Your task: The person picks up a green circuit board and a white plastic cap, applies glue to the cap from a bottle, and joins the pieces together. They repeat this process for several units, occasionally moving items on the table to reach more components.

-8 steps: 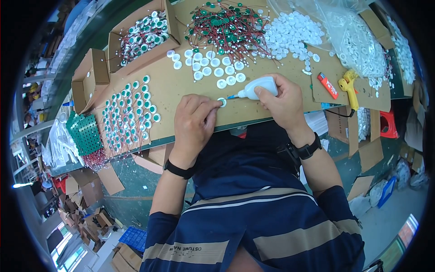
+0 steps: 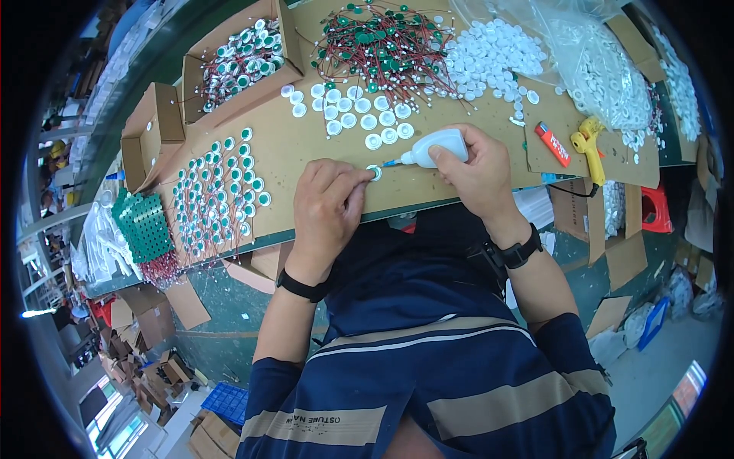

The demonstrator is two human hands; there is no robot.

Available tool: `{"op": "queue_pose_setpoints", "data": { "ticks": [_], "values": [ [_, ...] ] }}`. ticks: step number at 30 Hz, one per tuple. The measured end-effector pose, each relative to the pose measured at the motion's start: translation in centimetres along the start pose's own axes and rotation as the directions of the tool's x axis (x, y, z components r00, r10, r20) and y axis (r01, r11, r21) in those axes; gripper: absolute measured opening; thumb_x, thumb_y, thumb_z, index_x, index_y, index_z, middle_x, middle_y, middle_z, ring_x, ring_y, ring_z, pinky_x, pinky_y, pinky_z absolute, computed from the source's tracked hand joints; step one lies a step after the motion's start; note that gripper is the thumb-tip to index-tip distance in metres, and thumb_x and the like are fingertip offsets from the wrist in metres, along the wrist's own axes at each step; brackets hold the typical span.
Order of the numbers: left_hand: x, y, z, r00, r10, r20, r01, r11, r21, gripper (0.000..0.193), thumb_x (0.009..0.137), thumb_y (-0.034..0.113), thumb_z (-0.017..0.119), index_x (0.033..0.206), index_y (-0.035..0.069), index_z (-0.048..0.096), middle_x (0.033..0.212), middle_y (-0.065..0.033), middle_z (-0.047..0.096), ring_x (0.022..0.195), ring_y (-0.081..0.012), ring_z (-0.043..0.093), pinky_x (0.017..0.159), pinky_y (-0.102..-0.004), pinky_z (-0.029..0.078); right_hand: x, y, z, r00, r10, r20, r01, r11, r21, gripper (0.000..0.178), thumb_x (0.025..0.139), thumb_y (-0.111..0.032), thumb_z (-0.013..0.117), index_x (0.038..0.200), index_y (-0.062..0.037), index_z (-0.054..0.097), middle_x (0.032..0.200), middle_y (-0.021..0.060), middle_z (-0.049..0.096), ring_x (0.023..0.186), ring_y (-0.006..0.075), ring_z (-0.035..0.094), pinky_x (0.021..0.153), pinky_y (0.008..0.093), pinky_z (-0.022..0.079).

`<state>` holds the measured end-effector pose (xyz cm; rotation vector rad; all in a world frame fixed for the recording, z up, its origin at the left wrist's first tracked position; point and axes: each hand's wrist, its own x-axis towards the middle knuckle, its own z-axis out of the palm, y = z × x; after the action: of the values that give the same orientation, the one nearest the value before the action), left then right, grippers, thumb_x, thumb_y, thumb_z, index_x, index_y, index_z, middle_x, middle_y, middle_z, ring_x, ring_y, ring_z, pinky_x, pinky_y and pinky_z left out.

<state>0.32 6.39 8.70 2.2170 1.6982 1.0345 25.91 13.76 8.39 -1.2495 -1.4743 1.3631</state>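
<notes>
My right hand [image 2: 483, 172] is wrapped round a white squeeze bottle [image 2: 437, 150], tipped on its side. The bottle's thin blue nozzle points left, its tip at the edge of a small round white cap [image 2: 374, 173] lying on the tabletop. With its fingertips, my left hand [image 2: 327, 200] grips that cap from the left; the fingers are bent and pressed together. Just beyond sit several loose white caps [image 2: 368, 122] in rough rows. To the left, green discs with red wires [image 2: 225, 173] rest in white caps, laid out in rows.
A heap of wired green discs [image 2: 375, 46] lies at the back beside a pile of white caps [image 2: 493, 57]. A box of assembled pieces [image 2: 243, 61] stands back left. At right are a plastic bag [image 2: 604, 69], a red lighter [image 2: 553, 145] and a yellow glue gun [image 2: 589, 149].
</notes>
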Motion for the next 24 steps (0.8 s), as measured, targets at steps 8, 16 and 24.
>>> {"op": "queue_pose_setpoints", "data": {
  "ticks": [8,16,24],
  "values": [
    [0.02,-0.03,-0.18,1.000,-0.016,0.010,0.016,1.000,-0.018,0.023,0.085,-0.004,0.086,0.104,0.008,0.086,0.100,-0.0094,0.075,0.100,-0.0323,0.071,0.086,-0.0436,0.059,-0.13,-0.05,-0.09,1.000,-0.003,-0.008,0.004,1.000,0.013,0.026,0.103,-0.008,0.080,0.125,0.0053,0.075,0.094,0.0031,0.076,0.074,0.0050,0.065,0.065,0.0236,0.052],
    [0.18,-0.06,-0.01,1.000,-0.027,-0.003,0.027,0.999,-0.040,0.027,0.082,-0.006,0.083,0.104,0.009,0.085,0.099,-0.0081,0.075,0.099,-0.0320,0.070,0.088,-0.0447,0.058,-0.29,-0.05,-0.31,0.999,-0.018,0.029,0.018,1.000,-0.013,0.024,0.100,-0.008,0.080,0.121,0.0041,0.076,0.092,0.0019,0.075,0.074,0.0047,0.064,0.065,0.0240,0.051],
    [0.18,0.01,-0.05,0.999,-0.041,0.004,0.041,0.998,-0.050,0.025,0.083,-0.005,0.083,0.103,0.009,0.085,0.099,-0.0084,0.075,0.099,-0.0323,0.070,0.088,-0.0447,0.058,-0.38,-0.24,-0.02,0.999,-0.045,0.021,0.045,0.998,-0.046,0.023,0.100,-0.009,0.080,0.119,0.0037,0.076,0.093,0.0016,0.075,0.077,0.0045,0.065,0.067,0.0248,0.052]
  ]
}}
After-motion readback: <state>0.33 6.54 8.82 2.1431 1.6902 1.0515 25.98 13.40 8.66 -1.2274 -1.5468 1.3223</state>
